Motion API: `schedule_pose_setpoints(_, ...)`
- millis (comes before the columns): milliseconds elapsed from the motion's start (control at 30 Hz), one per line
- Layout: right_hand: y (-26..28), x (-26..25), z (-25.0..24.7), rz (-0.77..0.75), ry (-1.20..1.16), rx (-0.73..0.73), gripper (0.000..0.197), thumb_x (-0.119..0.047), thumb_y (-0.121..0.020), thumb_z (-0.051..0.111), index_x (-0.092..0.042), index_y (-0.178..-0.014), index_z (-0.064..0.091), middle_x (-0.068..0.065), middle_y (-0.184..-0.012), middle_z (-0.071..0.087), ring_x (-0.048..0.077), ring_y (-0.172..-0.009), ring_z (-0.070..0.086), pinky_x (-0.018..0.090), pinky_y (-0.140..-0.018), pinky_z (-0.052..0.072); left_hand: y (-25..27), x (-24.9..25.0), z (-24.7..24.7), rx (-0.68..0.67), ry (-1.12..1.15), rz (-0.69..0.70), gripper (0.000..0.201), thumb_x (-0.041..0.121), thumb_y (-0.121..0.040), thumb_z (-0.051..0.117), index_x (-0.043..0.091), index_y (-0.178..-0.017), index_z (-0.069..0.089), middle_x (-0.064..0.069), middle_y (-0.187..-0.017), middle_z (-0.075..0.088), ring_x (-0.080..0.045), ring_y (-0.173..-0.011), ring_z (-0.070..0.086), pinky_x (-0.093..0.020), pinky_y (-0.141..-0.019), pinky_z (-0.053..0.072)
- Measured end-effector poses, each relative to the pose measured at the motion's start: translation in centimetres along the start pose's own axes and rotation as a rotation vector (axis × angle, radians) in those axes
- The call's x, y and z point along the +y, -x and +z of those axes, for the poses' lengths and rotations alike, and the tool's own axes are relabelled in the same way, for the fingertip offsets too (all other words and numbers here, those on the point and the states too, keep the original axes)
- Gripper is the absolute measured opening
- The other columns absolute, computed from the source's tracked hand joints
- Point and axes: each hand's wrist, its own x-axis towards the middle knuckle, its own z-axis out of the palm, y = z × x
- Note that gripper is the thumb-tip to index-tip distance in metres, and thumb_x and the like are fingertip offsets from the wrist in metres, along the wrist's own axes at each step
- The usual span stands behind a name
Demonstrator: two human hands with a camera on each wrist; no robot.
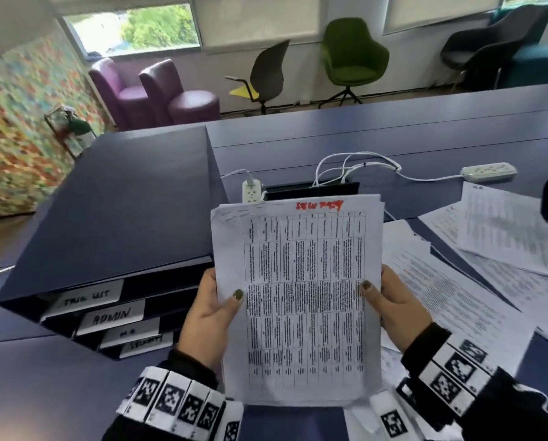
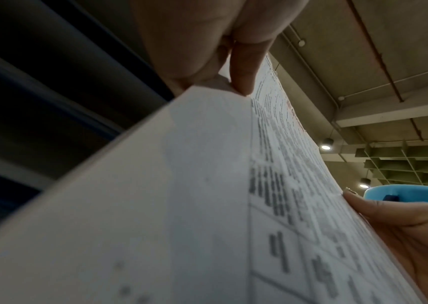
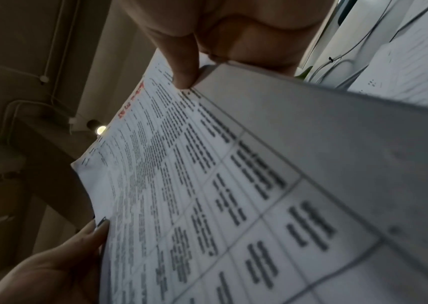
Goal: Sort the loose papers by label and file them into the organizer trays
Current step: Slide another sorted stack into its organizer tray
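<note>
A stack of printed papers (image 1: 301,297) with a table grid and a red handwritten label at its top edge is held upright above the desk. My left hand (image 1: 212,316) grips its left edge, thumb on the front. My right hand (image 1: 396,307) grips the right edge the same way. The left wrist view shows the stack (image 2: 181,205) pinched by my left hand (image 2: 223,61); the right wrist view shows the stack (image 3: 233,185) under my right thumb (image 3: 184,67). The dark blue organizer (image 1: 117,211) stands at left, its trays labelled, one reading ADMIN (image 1: 111,316).
Loose printed sheets (image 1: 476,259) lie spread on the blue desk (image 1: 361,135) to the right. A white power strip (image 1: 489,171) and white cables (image 1: 355,163) sit behind the stack by a cable slot. Chairs stand beyond the desk.
</note>
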Motion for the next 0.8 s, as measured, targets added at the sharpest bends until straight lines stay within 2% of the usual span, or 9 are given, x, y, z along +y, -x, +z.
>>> schedule_pose_setpoints(100, 0.8, 0.9, 1.5, 0.051, -0.02, 0.022, 0.06, -0.046, -0.075, 0.06, -0.018, -0.128, 0.048, -0.003, -0.118, 0.064, 0.019, -0.115, 0.055, 0.039, -0.099, 0.045, 0.7, -0.7, -1.9, -0.011, -0.007, -0.001, 0.037, -0.003, -0.09, 0.046, 0.02, -0.118, 0.052, -0.002, -0.117, 0.067, -0.021, -0.115, 0.06, -0.031, -0.097, 0.048)
schedule_pose_setpoints(233, 1.5, 1.8, 2.8, 0.07, 0.039, -0.02, 0.088, -0.072, -0.049, 0.072, -0.025, -0.121, 0.055, -0.005, -0.112, 0.068, 0.01, -0.1, 0.064, 0.025, -0.08, 0.056, 1.5, -1.2, -4.0, -0.017, 0.058, -0.041, 0.042, 0.016, -0.08, 0.064, 0.019, -0.12, 0.052, 0.0, -0.114, 0.069, -0.014, -0.107, 0.064, -0.026, -0.087, 0.053)
schedule_pose_setpoints(300, 1.9, 2.2, 3.4, 0.098, 0.03, -0.045, 0.089, -0.073, -0.041, 0.074, -0.027, -0.116, 0.058, -0.008, -0.107, 0.07, 0.008, -0.093, 0.067, 0.022, -0.071, 0.056, 1.8, -1.8, -5.1, 0.016, 0.066, -0.075, 0.038, 0.002, -0.084, 0.054, 0.018, -0.119, 0.053, 0.001, -0.11, 0.071, -0.014, -0.103, 0.066, -0.026, -0.086, 0.053)
schedule_pose_setpoints(400, 2.3, 3.5, 4.5, 0.155, -0.01, -0.078, 0.071, -0.054, -0.058, 0.077, -0.021, -0.118, 0.057, -0.002, -0.106, 0.071, 0.009, -0.089, 0.069, 0.021, -0.064, 0.055, 2.5, -3.1, -6.7, 0.048, 0.031, -0.113, 0.043, -0.005, -0.087, 0.047, 0.016, -0.124, 0.052, -0.004, -0.118, 0.067, -0.022, -0.115, 0.059, -0.039, -0.101, 0.043)
schedule_pose_setpoints(467, 2.6, 4.3, 5.2, 0.184, -0.034, -0.09, 0.059, -0.043, -0.064, 0.076, -0.02, -0.115, 0.058, 0.003, -0.108, 0.07, 0.008, -0.085, 0.069, 0.021, -0.062, 0.055, 3.1, -3.9, -7.6, 0.077, 0.006, -0.124, 0.045, -0.007, -0.088, 0.047, 0.016, -0.126, 0.051, -0.003, -0.121, 0.066, -0.019, -0.116, 0.058, -0.036, -0.102, 0.042)
schedule_pose_setpoints(567, 2.8, 5.0, 6.3, 0.226, -0.026, -0.112, 0.096, -0.064, -0.03, 0.084, -0.019, -0.111, 0.06, 0.0, -0.097, 0.074, 0.011, -0.079, 0.07, 0.02, -0.058, 0.054, 3.9, -4.5, -9.0, 0.105, -0.006, -0.177, 0.045, -0.01, -0.089, 0.045, 0.021, -0.121, 0.053, 0.006, -0.11, 0.07, -0.008, -0.105, 0.064, -0.02, -0.09, 0.05)
schedule_pose_setpoints(667, 3.1, 5.5, 7.8, 0.284, -0.079, -0.173, 0.1, -0.055, -0.022, 0.088, -0.011, -0.107, 0.06, 0.003, -0.085, 0.075, 0.013, -0.069, 0.071, 0.02, -0.051, 0.053, 4.8, -5.1, -10.8, 0.104, -0.033, -0.245, 0.045, -0.014, -0.089, 0.043, 0.021, -0.116, 0.053, 0.016, -0.096, 0.072, 0.005, -0.09, 0.066, -0.008, -0.07, 0.049)
schedule_pose_setpoints(733, 3.3, 6.2, 8.9, 0.321, -0.046, -0.231, 0.1, -0.055, -0.027, 0.087, -0.009, -0.11, 0.058, 0.001, -0.09, 0.075, 0.012, -0.077, 0.071, 0.021, -0.06, 0.056, 5.3, -5.8, -12.3, 0.093, -0.087, -0.31, 0.04, -0.012, -0.09, 0.045, 0.02, -0.114, 0.053, 0.013, -0.097, 0.07, 0.003, -0.087, 0.067, -0.008, -0.068, 0.049)
schedule_pose_setpoints(800, 3.5, 7.5, 9.6, 0.35, 0.115, -0.268, 0.094, -0.062, -0.043, 0.08, -0.015, -0.12, 0.055, -0.006, -0.104, 0.072, 0.01, -0.097, 0.067, 0.025, -0.083, 0.054, 5.9, -7.0, -14.0, 0.064, -0.199, -0.386, 0.032, -0.002, -0.093, 0.049, 0.025, -0.111, 0.051, 0.011, -0.105, 0.064, -0.005, -0.098, 0.063, -0.013, -0.077, 0.049)
